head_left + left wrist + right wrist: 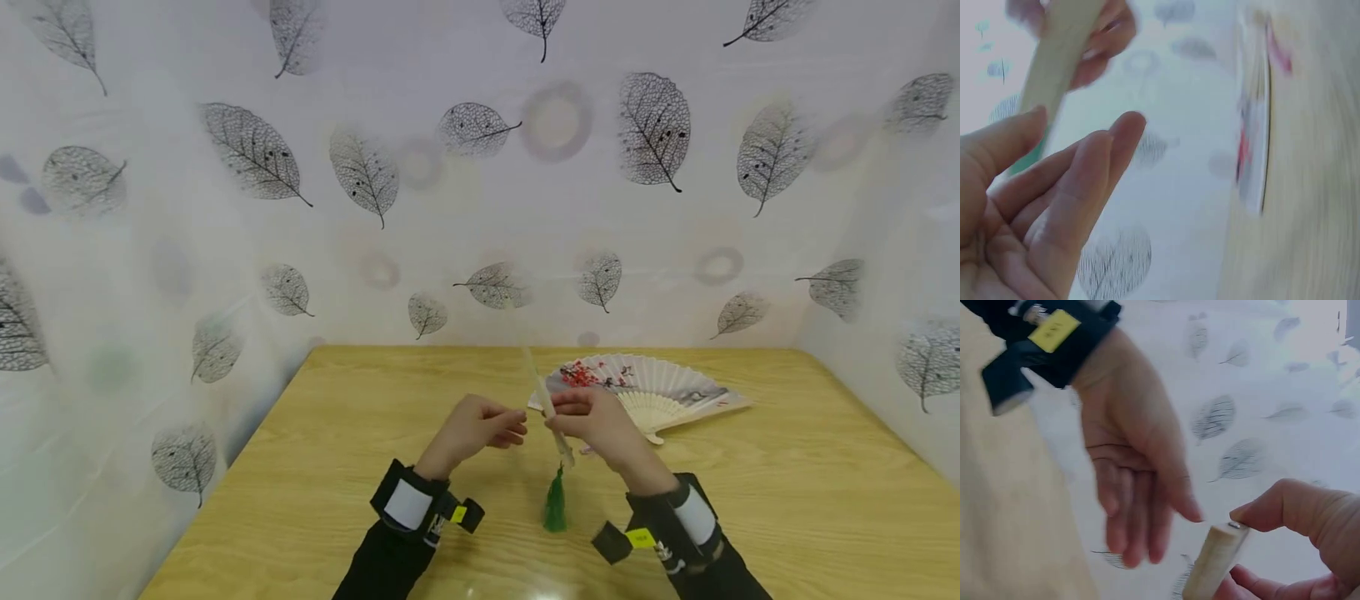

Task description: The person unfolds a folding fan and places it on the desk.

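We see the folded fan (pixel 561 446) above the surface (pixel 337 450), in the right hand (pixel 603 421), whose thumb and fingers pinch it near its lower part. It stands tilted, its top leaning left in the head view, and its far end is too blurred for us to make out. A green tassel (pixel 555 504) hangs below it. The left hand (pixel 480 427) is just beside, holding nothing; its fingers are loosely bent and its thumb is apart from them, as we see in the left wrist view. Behind the right hand, we find the open fan (pixel 660 383) spread on the surface, white with red blossoms and pale ribs. Both wrists wear dark bands (pixel 678 521). Beyond the surface, we see a pale curtain (pixel 480 212) with leaf prints.
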Available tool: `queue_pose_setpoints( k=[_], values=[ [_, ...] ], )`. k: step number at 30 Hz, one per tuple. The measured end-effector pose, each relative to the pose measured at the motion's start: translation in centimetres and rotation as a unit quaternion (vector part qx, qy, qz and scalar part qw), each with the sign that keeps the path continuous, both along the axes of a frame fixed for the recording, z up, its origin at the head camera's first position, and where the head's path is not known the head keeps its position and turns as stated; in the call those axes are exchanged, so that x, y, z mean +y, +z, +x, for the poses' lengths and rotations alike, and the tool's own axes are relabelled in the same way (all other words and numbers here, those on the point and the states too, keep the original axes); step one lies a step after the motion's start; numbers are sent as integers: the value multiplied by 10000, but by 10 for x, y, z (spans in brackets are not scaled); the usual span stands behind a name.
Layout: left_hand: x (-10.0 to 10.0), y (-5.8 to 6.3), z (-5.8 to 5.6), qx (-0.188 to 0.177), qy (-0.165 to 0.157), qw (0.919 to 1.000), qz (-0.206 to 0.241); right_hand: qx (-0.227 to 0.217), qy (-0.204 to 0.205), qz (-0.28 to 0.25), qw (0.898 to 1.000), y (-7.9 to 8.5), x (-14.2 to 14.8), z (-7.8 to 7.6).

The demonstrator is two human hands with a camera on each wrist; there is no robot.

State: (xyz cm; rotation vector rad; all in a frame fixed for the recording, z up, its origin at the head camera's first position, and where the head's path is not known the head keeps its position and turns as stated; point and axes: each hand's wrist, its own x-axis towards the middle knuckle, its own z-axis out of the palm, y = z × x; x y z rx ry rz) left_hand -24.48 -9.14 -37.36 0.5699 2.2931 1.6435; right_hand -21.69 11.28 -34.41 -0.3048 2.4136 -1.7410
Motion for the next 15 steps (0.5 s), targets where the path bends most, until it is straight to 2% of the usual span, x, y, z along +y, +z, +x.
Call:
queue_pose_setpoints(
  k=[3, 7, 12, 15],
  values=[
    [13, 2, 8, -61, -36, 9999, 131, 144, -354, 165, 9991, 11, 14, 10],
    [32, 7, 18, -187, -152, 9993, 273, 233, -779, 743, 9939, 15, 26, 24],
    [59, 7, 22, -460, -537, 9964, 466, 376, -970, 1113, 9883, 5, 30, 34],
    [69, 1, 22, -407, -529, 9968, 436, 584, -1063, 1294, 9842, -4, 29, 36]
  ],
)
